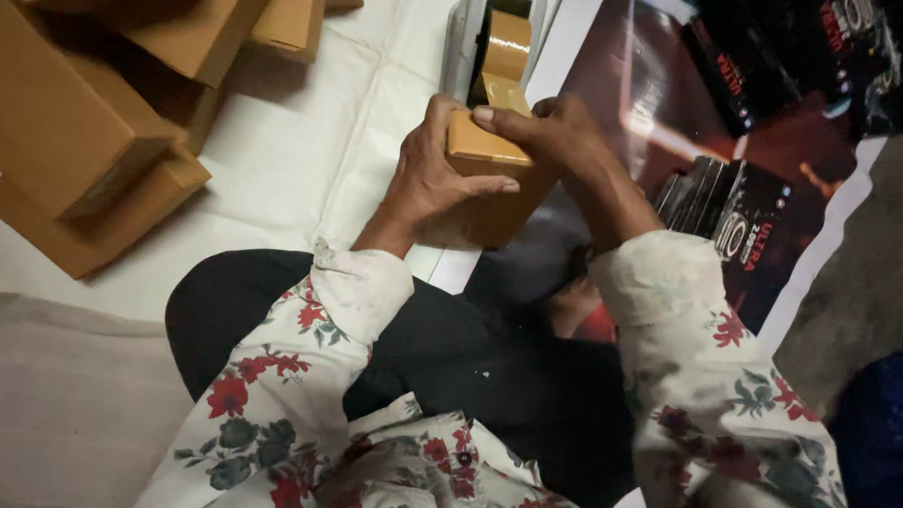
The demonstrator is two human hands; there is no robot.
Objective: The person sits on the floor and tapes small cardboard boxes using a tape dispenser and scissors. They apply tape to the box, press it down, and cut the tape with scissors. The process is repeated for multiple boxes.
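At about ten o'clock from the hands, a loose heap of brown cardboard boxes [107, 102] lies on the white cloth [305, 149]. Near the middle, the left hand [429, 178] clasps the near side of a small brown box [489, 185], its thumb laid along the front face, while the right hand [556, 137] grips the same box from one o'clock, fingers curled over its top edge. Just beyond, at twelve o'clock, a tape dispenser [494, 40] with brown tape touches the box, and at three o'clock stand dark packages [743, 224] on a glossy poster [677, 102].
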